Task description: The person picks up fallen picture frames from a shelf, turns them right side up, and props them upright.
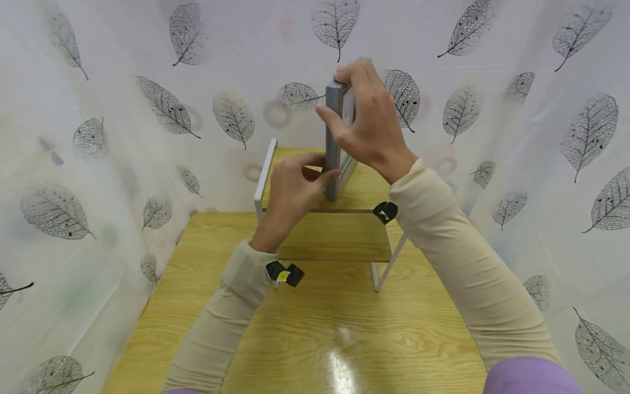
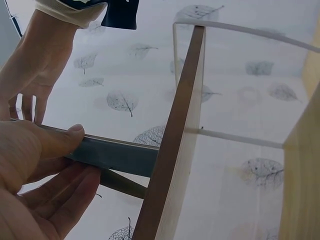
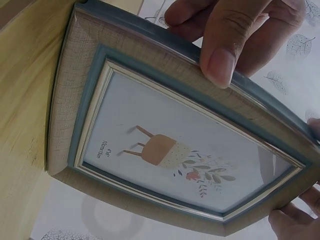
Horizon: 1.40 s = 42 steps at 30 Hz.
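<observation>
A picture frame (image 1: 333, 115) with a blue-grey edge stands upright on the top board (image 1: 366, 191) of a small two-tier wooden shelf. Its front, seen in the right wrist view, has a beige textured border (image 3: 82, 55) round a print of a potted plant (image 3: 170, 152). My left hand (image 1: 295, 183) pinches the near edge low down, thumb on the front face. Higher up, my right hand (image 1: 374, 117) grips the top corner, its fingers over the top edge. A dark strip (image 2: 122, 185) angles out from behind the frame in the left wrist view.
White metal side frames (image 1: 266, 172) hold up the shelf, and a lower board (image 1: 339, 235) sits under the top one. The shelf stands at the back of a wooden table (image 1: 403, 328). Leaf-printed sheeting (image 1: 231, 49) hangs behind and on both sides.
</observation>
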### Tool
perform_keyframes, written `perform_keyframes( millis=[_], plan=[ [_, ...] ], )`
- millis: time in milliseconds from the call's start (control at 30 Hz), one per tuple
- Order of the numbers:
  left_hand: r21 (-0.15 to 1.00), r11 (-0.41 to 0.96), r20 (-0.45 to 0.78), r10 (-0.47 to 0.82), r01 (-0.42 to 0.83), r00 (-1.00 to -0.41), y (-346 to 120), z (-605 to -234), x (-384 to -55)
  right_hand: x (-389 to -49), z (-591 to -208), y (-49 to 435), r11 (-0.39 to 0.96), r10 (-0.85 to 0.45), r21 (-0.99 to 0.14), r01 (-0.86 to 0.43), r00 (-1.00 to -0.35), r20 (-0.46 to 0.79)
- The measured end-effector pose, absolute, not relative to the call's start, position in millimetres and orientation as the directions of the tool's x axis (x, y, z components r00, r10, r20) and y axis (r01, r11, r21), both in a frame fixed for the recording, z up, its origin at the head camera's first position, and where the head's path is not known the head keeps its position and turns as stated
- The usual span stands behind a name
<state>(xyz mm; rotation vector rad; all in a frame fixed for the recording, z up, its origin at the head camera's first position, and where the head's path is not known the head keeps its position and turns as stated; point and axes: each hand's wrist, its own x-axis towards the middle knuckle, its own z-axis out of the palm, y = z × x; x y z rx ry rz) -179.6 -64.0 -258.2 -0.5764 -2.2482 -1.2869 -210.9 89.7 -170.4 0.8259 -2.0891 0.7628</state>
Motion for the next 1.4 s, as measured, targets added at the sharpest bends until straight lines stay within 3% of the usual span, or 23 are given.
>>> perform_keyframes(
  millis=[567, 867, 1200, 1400],
  plan=[
    [0.653, 0.456, 0.619, 0.140, 0.605, -0.773, -55, -259, -180, -216, -169, 101, 0.531, -0.328, -0.259, -0.807, -0.478, 0.815],
    [0.638, 0.443, 0.646, 0.137, 0.630, -0.751, -50, -260, -180, -225, -173, 106, 0.411, -0.365, -0.215, -0.886, -0.376, 0.852],
    [0.649, 0.421, 0.647, 0.133, 0.634, -0.750, -47, -261, -180, -227, -176, 111, 0.265, -0.361, -0.296, -0.918, -0.379, 0.852],
    [0.645, 0.402, 0.673, 0.103, 0.650, -0.732, -55, -264, -180, -232, -176, 113, 0.228, -0.368, -0.251, -0.941, -0.322, 0.872]
  ],
)
